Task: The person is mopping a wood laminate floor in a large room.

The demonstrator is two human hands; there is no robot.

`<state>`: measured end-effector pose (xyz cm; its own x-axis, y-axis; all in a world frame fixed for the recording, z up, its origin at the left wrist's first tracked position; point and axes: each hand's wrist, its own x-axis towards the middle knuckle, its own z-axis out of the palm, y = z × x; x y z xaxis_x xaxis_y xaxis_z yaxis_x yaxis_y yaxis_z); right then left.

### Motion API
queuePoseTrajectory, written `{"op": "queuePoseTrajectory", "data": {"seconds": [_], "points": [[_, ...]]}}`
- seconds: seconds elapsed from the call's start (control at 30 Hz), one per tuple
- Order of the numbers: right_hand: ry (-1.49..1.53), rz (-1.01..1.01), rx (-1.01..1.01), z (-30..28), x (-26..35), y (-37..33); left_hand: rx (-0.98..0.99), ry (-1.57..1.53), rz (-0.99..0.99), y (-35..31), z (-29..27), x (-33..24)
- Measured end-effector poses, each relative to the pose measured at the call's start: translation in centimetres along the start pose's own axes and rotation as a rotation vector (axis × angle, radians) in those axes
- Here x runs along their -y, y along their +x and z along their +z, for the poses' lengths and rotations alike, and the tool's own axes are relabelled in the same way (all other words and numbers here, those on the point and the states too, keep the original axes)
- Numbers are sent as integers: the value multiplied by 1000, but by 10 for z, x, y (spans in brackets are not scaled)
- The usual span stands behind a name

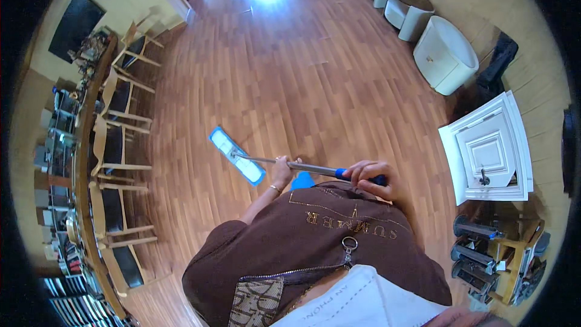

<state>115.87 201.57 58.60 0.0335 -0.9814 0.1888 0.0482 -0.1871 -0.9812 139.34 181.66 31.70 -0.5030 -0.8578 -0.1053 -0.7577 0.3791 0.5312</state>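
A flat mop with a blue-edged head (236, 155) lies on the wood floor ahead and to the left of me. Its metal handle (321, 169) slants across in front of my body and ends in a blue and black grip at the right. My left hand (282, 172) is closed around the thin part of the handle, close to the mop head. Up at the grip end, my right hand (374, 178) is wrapped around the handle. Below the handle, a bit of bright blue, perhaps a shoe cover (302, 181), shows at my front.
Several wooden chairs (124, 166) with dark seats line a long counter (85, 206) on the left. Along the right wall are a white tub-shaped stool (446, 54), a white cabinet (490, 148) and a rack of black items (478, 254). Wood floor (290, 85) stretches ahead.
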Motion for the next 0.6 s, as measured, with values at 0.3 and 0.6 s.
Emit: {"op": "queuePoseTrajectory", "data": {"seconds": [0.3,0.6], "points": [[-418,-132,-184,0,65,6,233,-129,274,84,-20,-82],[-747,-84,-501,41,100,-30,576,-159,510,121,42,-172]]}}
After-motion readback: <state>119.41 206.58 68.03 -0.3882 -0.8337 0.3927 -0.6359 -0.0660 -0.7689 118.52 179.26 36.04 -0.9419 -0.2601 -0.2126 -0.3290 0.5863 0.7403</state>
